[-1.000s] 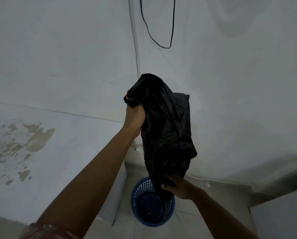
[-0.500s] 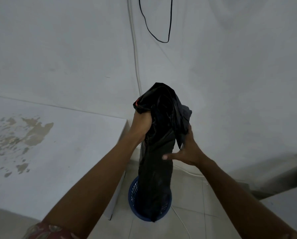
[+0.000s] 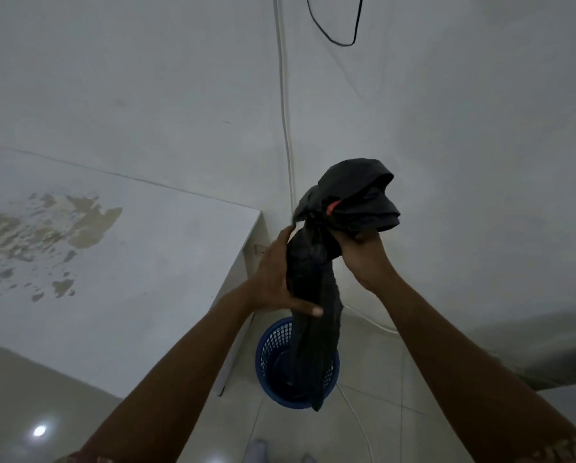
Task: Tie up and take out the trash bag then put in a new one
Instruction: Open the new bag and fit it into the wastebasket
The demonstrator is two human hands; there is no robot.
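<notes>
Both hands clamp the black bag [image 3: 357,192]: the right hand [image 3: 363,259] now takes the bunched top, while the left hand [image 3: 275,279] has slid down to wrap the neck. I see its tail hanging over the blue basket [image 3: 273,342], right of the white surface [image 3: 146,262]; lining looks next.

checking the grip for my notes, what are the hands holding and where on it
Both hold the black trash bag: the right hand grips its bunched top, and the left hand wraps round the narrow stretch just below.
</notes>
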